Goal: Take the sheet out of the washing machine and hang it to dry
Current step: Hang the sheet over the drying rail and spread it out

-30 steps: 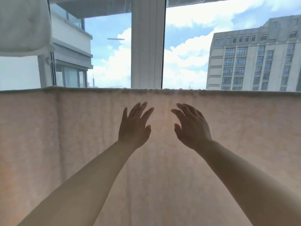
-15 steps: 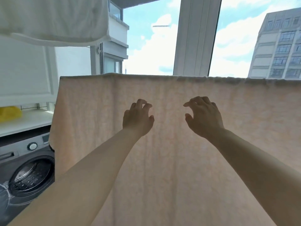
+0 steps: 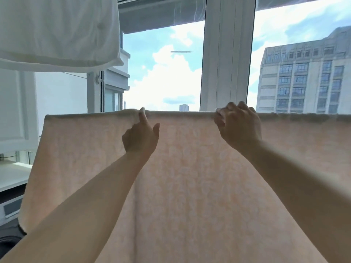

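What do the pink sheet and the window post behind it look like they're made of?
Sheet: soft woven cloth, likely cotton, matte; light glows through it and a faint floral pattern shows. Post: smooth white plastic or painted metal, slightly glossy, with straight moulded ridges; can't tell which.

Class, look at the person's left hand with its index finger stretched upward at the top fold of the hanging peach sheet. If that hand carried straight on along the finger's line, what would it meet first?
The left hand already touches the top fold of the peach patterned sheet. Beyond it probably comes the window pane, though depth is unclear.
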